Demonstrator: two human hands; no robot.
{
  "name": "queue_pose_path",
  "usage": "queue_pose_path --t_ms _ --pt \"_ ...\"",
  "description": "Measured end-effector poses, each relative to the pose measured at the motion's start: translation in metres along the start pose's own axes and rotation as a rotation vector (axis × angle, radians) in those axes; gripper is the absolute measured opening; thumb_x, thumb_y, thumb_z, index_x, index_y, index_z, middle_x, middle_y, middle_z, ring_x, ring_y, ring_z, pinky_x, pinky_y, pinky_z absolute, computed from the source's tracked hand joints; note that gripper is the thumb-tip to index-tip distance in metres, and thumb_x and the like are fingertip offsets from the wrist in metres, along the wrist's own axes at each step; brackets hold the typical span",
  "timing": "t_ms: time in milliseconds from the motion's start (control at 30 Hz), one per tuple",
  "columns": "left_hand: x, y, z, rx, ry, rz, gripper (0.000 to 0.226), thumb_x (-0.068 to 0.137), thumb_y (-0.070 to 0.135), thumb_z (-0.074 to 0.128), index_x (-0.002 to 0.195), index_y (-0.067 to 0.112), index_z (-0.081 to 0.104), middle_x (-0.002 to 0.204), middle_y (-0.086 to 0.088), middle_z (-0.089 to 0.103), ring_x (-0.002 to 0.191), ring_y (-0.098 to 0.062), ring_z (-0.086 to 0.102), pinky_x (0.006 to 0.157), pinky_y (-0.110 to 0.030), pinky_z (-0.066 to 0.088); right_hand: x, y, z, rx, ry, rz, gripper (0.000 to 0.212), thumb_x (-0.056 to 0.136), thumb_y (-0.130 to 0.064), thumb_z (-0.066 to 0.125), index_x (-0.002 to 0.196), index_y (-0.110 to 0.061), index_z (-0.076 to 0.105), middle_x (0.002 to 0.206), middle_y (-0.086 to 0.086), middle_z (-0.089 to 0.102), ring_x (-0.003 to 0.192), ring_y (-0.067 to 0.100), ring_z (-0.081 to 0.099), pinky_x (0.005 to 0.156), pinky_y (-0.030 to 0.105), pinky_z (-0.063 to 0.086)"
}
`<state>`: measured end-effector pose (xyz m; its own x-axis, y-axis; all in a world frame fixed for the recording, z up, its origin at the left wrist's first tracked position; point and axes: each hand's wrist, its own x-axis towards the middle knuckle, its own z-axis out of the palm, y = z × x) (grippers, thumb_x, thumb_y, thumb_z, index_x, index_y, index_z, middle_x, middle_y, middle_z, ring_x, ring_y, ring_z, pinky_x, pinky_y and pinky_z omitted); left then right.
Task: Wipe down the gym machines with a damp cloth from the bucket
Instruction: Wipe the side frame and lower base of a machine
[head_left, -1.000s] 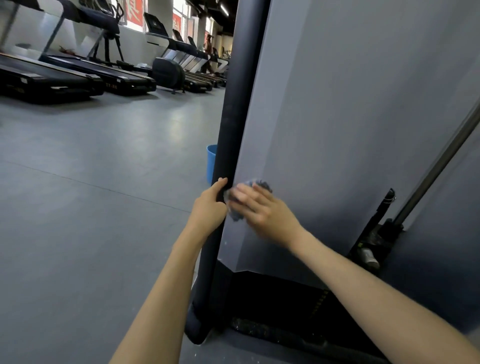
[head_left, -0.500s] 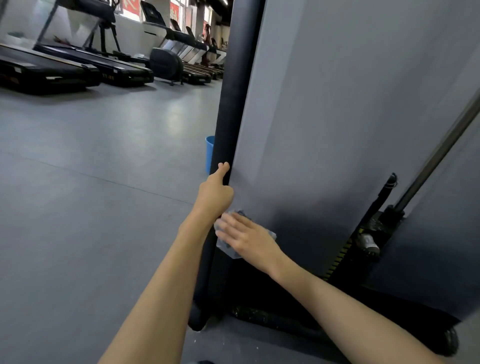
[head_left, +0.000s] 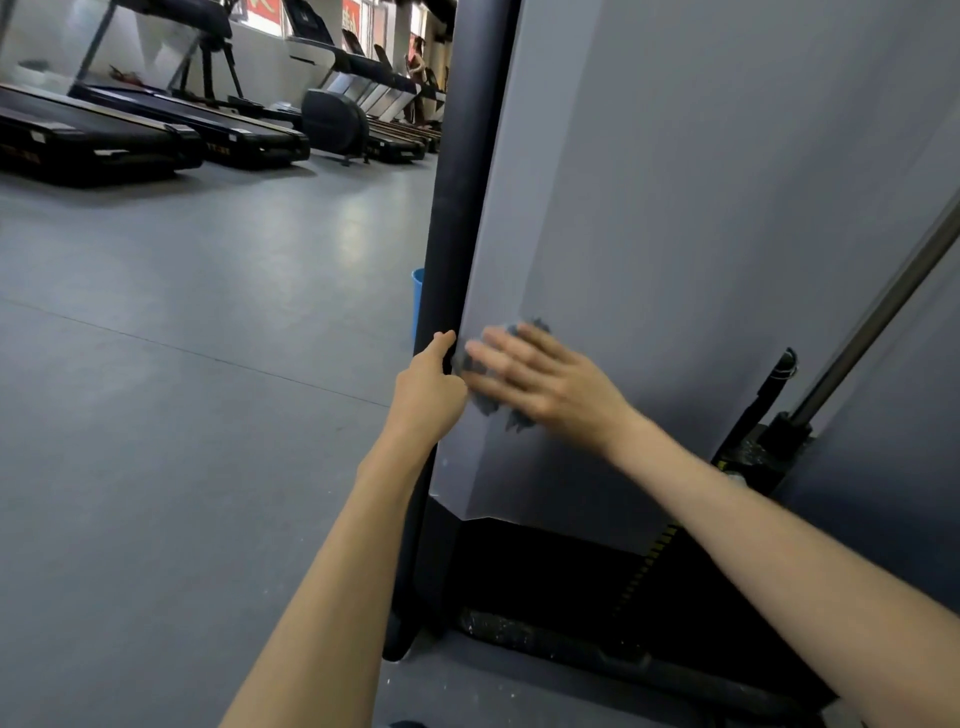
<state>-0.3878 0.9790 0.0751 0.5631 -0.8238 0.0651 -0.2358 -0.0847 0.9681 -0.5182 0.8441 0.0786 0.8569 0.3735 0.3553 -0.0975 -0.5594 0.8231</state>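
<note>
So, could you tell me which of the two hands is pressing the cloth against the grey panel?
The right hand, spread flat over the cloth on the grey panel; the left hand only grips the black post.

Soft window daylight, motion-blurred hands
</note>
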Motion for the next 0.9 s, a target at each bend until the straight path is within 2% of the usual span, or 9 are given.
queue_pose_path --t_ms 100,167,267,333,433,533,633,767,900 --pt "0.001 -0.002 0.001 -0.013 -0.007 0.018 0.066 0.091 -0.005 0.039 0.148 0.025 0.030 0.149 0.000 0.039 0.108 -0.012 0.053 0.069 -0.015 0.045 0.000 0.013 -0.005 0.032 0.096 0.118 0.042 0.101 -0.001 0.039 0.139 -0.016 0.045 0.146 0.011 0.045 0.136 0.028 0.039 0.116 0.043 0.026" --pt "-0.002 0.001 0.002 -0.047 0.003 0.033 0.068 0.091 -0.007 0.039 0.148 0.029 0.030 0.144 0.000 0.044 0.093 -0.004 0.051 0.064 -0.010 0.043 -0.006 -0.001 0.003 0.081 0.109 0.174 0.045 0.099 -0.002 0.045 0.142 -0.017 0.041 0.148 0.009 0.036 0.138 0.029 0.033 0.118 0.044 0.021" --pt "-0.011 0.006 0.008 -0.107 0.011 0.035 0.075 0.089 -0.011 0.036 0.149 0.033 0.027 0.148 0.002 0.040 0.077 0.010 0.048 0.053 -0.003 0.040 -0.022 -0.028 0.019 0.127 0.060 0.108 0.051 0.097 -0.006 0.045 0.145 -0.015 0.033 0.150 0.008 0.029 0.144 0.029 0.022 0.119 0.046 0.017" --pt "-0.018 0.008 0.012 -0.110 0.029 0.034 0.082 0.086 -0.014 0.034 0.149 0.037 0.024 0.149 0.003 0.037 0.068 0.013 0.047 0.057 -0.007 0.043 -0.037 -0.044 0.027 0.162 0.007 0.000 0.049 0.098 -0.005 0.041 0.145 -0.015 0.033 0.151 0.008 0.029 0.143 0.028 0.024 0.119 0.045 0.017" --pt "-0.025 0.011 0.015 -0.074 0.070 0.040 0.083 0.085 -0.014 0.030 0.149 0.038 0.022 0.154 0.000 0.030 0.073 0.002 0.047 0.064 -0.023 0.047 -0.066 -0.067 0.030 0.182 -0.196 -0.200 0.046 0.097 -0.008 0.039 0.142 -0.015 0.044 0.153 0.008 0.035 0.142 0.026 0.029 0.121 0.041 0.011" --pt "-0.035 0.014 0.029 -0.091 0.103 0.050 0.080 0.085 -0.013 0.030 0.149 0.035 0.024 0.157 0.002 0.023 0.088 -0.005 0.058 0.064 -0.022 0.044 -0.081 -0.064 0.025 0.165 -0.306 -0.271 0.040 0.098 -0.014 0.040 0.134 -0.015 0.056 0.149 0.006 0.043 0.141 0.024 0.033 0.121 0.039 0.007" --pt "-0.040 0.010 0.042 -0.015 0.069 0.061 0.086 0.083 -0.016 0.032 0.150 0.035 0.018 0.159 0.007 0.013 0.127 -0.018 0.046 0.071 -0.020 0.040 -0.078 -0.031 0.010 0.160 -0.224 -0.169 0.037 0.102 -0.012 0.033 0.130 -0.015 0.057 0.141 0.008 0.052 0.133 0.026 0.043 0.118 0.040 0.020" --pt "-0.033 0.002 0.030 -0.024 0.027 0.044 0.090 0.078 -0.016 0.027 0.146 0.043 0.026 0.157 0.012 0.020 0.096 -0.015 0.054 0.070 -0.035 0.044 -0.064 0.038 -0.034 0.071 -0.086 0.073 0.040 0.104 -0.007 0.032 0.134 -0.016 0.057 0.141 0.011 0.051 0.131 0.030 0.048 0.111 0.043 0.033" --pt "-0.038 0.005 0.034 0.002 -0.033 0.037 0.090 0.082 -0.015 0.027 0.149 0.044 0.014 0.158 0.017 0.009 0.064 0.007 0.038 0.063 -0.017 0.039 -0.034 0.104 -0.065 -0.012 0.118 0.420 0.038 0.106 -0.010 0.031 0.132 -0.012 0.059 0.138 0.017 0.052 0.129 0.035 0.045 0.112 0.046 0.031"
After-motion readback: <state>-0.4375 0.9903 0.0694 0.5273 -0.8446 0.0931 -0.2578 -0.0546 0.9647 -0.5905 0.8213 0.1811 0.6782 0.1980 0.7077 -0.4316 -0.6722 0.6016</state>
